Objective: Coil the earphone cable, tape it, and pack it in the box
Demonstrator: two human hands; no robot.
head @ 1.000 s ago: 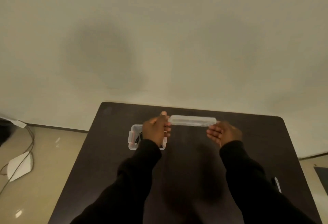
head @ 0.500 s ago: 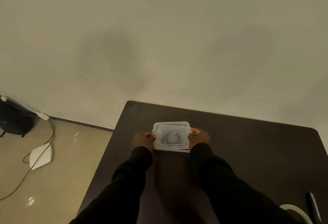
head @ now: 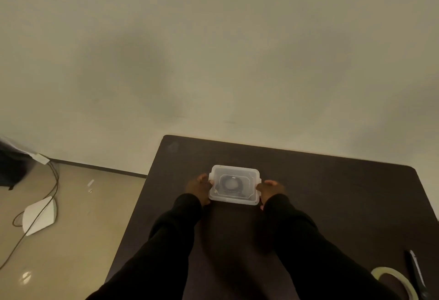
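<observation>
The dark brown rectangular table [head: 332, 193] carries a clear plastic lidded box [head: 234, 184] a little toward ten o'clock from its middle, the box's long axis running from nine to three o'clock between the hands. Through the lid the black coiled earphone cable [head: 231, 185] shows as a dark ring inside. The left hand [head: 199, 188] presses the nine o'clock end and the right hand [head: 269, 189] the three o'clock end, equally near. Fingers of both curl closed against the side latches; whether those latches have snapped home I cannot tell. At five o'clock a pale roll of tape [head: 395, 280] and dark-handled scissors [head: 416, 273] lie well apart.
</observation>
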